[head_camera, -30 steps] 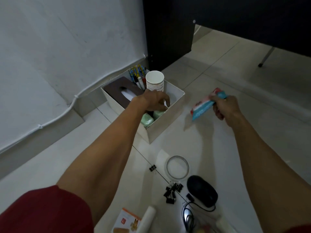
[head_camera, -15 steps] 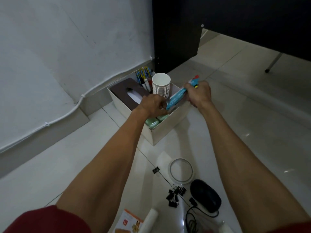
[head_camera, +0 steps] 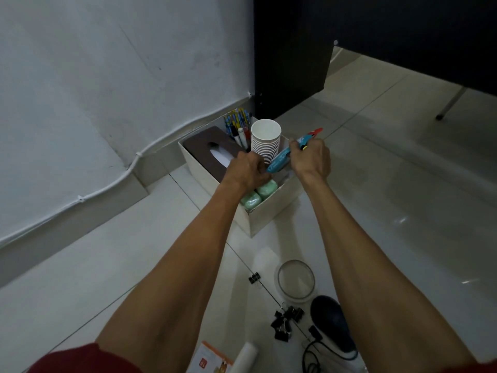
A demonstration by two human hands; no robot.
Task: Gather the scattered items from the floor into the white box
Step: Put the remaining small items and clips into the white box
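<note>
The white box [head_camera: 271,211] stands on the floor by the wall. Inside it are a brown tissue box [head_camera: 204,146], a bunch of pens [head_camera: 238,123], a stack of paper cups [head_camera: 265,140] and two green packets [head_camera: 258,193]. My right hand [head_camera: 309,160] grips a blue and red packet [head_camera: 285,156], tilted over the box's open top. My left hand [head_camera: 248,170] is curled inside the box beside the cups, touching the packet's lower end; what its fingers hold is hidden. Black binder clips [head_camera: 285,323], a black mouse [head_camera: 332,323] and a clear lid [head_camera: 295,279] lie on the floor.
An orange and white carton [head_camera: 212,359] and a white roll [head_camera: 246,356] lie at the bottom edge. A single binder clip [head_camera: 254,278] sits left of the lid. A dark cabinet [head_camera: 290,49] stands behind the box; a cable [head_camera: 107,184] runs along the wall.
My right hand has carried the blue packet from the floor side at the right to over the box, beside the cups. My left hand stayed in the box.
</note>
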